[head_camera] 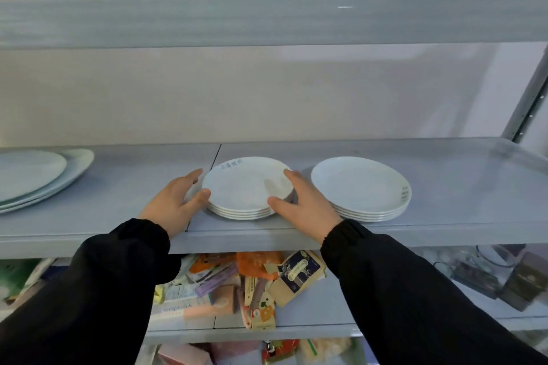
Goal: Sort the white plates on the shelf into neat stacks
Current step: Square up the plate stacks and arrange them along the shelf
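A stack of several small white plates (pixel 243 187) sits on the grey shelf (pixel 444 187) near its front edge. My left hand (pixel 178 201) cups the stack's left rim, thumb against the side and fingers reaching round the back. My right hand (pixel 299 201) holds the right rim the same way, thumb at the front. A second stack of several small white plates (pixel 361 187) stands just right of my right hand. At the far left lies a stack of larger white plates (pixel 38 178), partly cut off by the frame edge.
The shelf above (pixel 267 18) carries boxes and a red package. Below, another shelf holds packets and cartons (pixel 243 284). A metal upright (pixel 527 104) stands at the right. Bare shelf lies between the left plates and my left hand.
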### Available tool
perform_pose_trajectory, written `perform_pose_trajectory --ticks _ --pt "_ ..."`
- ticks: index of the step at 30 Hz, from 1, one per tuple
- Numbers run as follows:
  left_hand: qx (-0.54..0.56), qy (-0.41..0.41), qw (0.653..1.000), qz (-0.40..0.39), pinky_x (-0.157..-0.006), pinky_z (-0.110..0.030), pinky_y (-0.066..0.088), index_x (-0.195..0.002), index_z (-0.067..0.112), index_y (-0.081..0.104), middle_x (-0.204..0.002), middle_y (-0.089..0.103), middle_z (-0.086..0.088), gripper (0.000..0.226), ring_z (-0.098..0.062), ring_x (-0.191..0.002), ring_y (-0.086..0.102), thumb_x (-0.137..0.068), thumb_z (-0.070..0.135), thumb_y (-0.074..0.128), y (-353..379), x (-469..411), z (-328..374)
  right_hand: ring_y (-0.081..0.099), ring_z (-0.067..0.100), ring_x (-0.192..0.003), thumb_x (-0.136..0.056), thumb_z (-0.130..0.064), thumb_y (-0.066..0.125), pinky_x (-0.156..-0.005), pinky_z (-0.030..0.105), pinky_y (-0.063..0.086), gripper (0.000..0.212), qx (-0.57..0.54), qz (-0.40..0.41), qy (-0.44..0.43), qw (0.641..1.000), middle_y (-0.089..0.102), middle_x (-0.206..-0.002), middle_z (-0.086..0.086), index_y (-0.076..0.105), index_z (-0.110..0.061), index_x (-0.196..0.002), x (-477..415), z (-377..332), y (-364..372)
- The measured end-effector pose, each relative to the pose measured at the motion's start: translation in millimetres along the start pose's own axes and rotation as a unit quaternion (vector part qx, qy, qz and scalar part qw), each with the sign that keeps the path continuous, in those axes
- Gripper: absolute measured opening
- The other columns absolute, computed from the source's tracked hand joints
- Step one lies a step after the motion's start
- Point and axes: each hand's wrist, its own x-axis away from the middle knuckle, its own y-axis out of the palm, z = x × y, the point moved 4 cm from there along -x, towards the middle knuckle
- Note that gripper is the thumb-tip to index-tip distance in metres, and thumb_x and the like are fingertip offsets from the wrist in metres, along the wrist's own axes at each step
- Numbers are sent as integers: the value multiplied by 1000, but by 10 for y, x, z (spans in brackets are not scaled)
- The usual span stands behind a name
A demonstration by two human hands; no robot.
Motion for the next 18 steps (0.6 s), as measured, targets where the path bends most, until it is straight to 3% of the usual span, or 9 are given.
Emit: perform_pose_trajectory --ticks 3,7,10,18 --pt "-14 3 999 37 -108 -34 35 -150 39 30 -147 44 4 73 -15 -132 43 -87 75 35 -90 95 66 32 17 -144 -90 -59 54 -111 27 26 79 47 -7 -30 998 10 -165 -4 22 -30 -156 -86 -102 -73" --pt "-46 1 997 63 -106 -33 35 -151 35 30 -148 43 6 69 -13 -133 42 -90 68 36 -295 286 101 12 16 -151 -89 -60 52 -120 34 18 78 98 -17 -73 992 13 -165 0 24 -29 -155 -201 -302 -32" --pt "-56 -18 995 76 -106 -31 34 -152 34 29 -148 42 8 67 -12 -134 41 -92 64 39 -536 413 -8 9 18 -152 -89 -61 51 -121 40 17 78 132 -30 -95 986 14 -165 0 23 -30 -155 -299 -507 106" --pt "-37 -63 991 112 -106 -33 35 -149 40 31 -141 45 15 79 -9 -130 42 -81 80 33 -1272 661 -708 1 19 -153 -87 -65 53 -123 39 11 86 123 -65 -136 981 10 -166 -1 18 -30 -157 -591 -1178 753"
